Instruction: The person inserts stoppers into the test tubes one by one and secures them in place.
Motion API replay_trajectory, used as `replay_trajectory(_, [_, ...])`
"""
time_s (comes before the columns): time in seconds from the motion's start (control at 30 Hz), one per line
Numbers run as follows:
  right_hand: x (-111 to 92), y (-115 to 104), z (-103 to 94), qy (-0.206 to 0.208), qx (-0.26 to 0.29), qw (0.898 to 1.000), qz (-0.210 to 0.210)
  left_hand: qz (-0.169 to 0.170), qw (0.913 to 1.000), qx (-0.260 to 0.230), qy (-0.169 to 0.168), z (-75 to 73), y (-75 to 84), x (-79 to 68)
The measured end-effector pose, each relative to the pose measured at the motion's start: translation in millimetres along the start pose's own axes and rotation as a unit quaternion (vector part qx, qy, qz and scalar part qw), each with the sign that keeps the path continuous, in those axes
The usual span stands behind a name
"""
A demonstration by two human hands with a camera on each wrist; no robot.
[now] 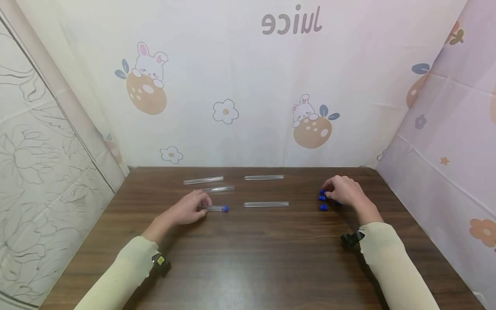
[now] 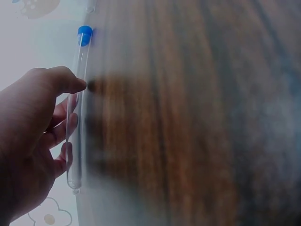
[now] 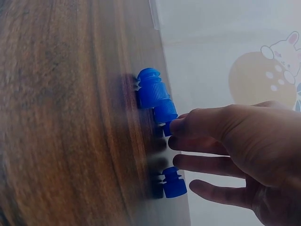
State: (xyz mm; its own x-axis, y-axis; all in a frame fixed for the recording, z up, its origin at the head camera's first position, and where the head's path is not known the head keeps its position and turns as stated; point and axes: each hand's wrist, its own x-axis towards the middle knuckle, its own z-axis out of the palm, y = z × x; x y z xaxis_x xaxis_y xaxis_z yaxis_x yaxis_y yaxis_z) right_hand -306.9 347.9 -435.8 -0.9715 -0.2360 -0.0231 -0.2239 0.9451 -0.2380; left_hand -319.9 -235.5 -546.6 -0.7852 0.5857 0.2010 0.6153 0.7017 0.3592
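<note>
My left hand [image 1: 190, 207] holds a clear test tube [image 2: 73, 160] with a blue cap [image 2: 84, 35] on its end. In the left wrist view the thumb lies across the tube and the other fingers are behind it. At the right, my right hand [image 1: 345, 189] is over a group of loose blue caps [image 1: 323, 207]. In the right wrist view its fingers [image 3: 207, 162] are extended and spread, with the thumb tip overlapping one partly hidden cap [image 3: 167, 129]. Another cap [image 3: 174, 183] lies by the lower fingertips, and ribbed caps [image 3: 153, 92] sit beyond the thumb.
Two uncapped clear tubes, an upper one [image 1: 264, 177] and a lower one [image 1: 266, 204], lie mid-table. Further left are a tube [image 1: 203, 180] near the back and another tube [image 1: 218, 189] just beyond my left hand. A patterned curtain [image 1: 248, 86] hangs behind the wooden table [image 1: 248, 267].
</note>
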Motion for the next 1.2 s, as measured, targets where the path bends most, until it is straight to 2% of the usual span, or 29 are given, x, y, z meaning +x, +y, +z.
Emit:
replay_trajectory(0.1, [0.1,-0.4,0.4,-0.002,0.002,1.0,0.002,0.0,1.0,-0.001,-0.001,-1.8,2.5,-0.3])
replay_trajectory(0.2, [-0.1,0.0,-0.2,-0.004,0.003,1.0,0.002,-0.002,0.9999,-0.012,-0.001,-8.8,12.6,-1.8])
replay_trajectory(0.43, [1.5,-0.1,1.2,-0.009,0.001,1.0,0.007,-0.016,0.9991,-0.033,-0.023,-49.7,67.6,-9.5])
replay_trajectory(0.6, [2.7,-1.6,0.9,-0.011,-0.003,1.0,0.011,-0.003,0.9992,-0.037,-0.017,-47.9,64.3,-10.5])
replay_trajectory(0.67, [2.8,-2.4,1.0,-0.01,-0.003,1.0,0.01,0.011,0.9992,-0.035,-0.012,-37.9,50.6,-9.4])
replay_trajectory(0.7, [3.2,-2.4,1.4,-0.01,-0.003,1.0,0.009,0.003,0.9992,-0.036,-0.016,-35.5,47.1,-8.4])
replay_trajectory(0.83, [3.4,-2.8,2.5,-0.007,-0.002,1.0,0.009,0.001,0.9998,-0.011,-0.015,-10.8,13.5,-2.6])
replay_trajectory(0.93, [3.4,-3.2,2.5,-0.007,-0.002,1.0,0.01,-0.01,0.9998,0.003,-0.019,-3.5,2.6,0.5])
replay_trajectory(1.0, [3.6,-3.2,2.5,-0.006,-0.002,1.0,0.01,-0.013,0.9997,0.007,-0.02,-1.8,-0.2,1.4])
replay_trajectory(1.2, [4.2,-2.5,2.9,-0.003,-0.004,1.0,0.01,-0.02,0.9995,0.009,-0.025,-5.8,6.7,-0.4])
